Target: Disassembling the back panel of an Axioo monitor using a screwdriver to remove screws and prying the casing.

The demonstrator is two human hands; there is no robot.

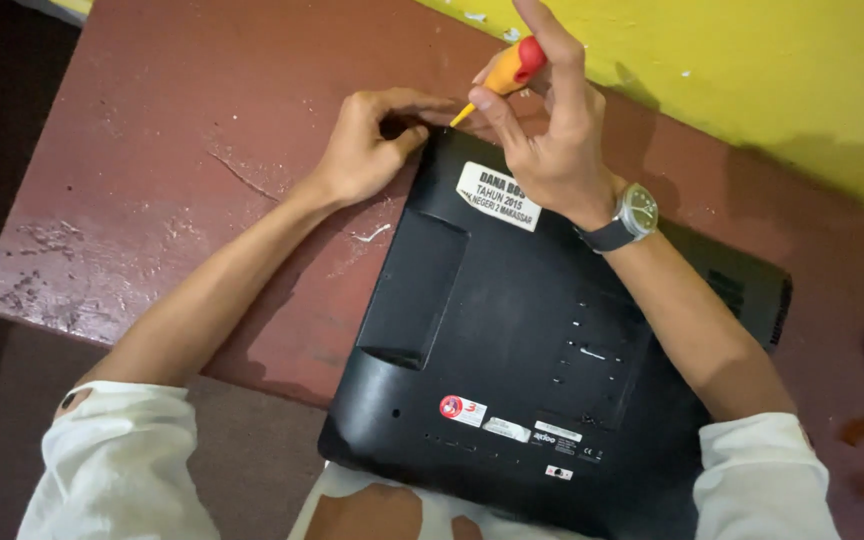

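at monitor (512,330) corner, fingers (497,105) around screwdriver (507,75)

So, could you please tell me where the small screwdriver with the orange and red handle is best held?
Probably by the orange and red screwdriver handle's thick part, coming from above right as the right hand does: its tip slants down-left at the black monitor back corner beside the left hand.
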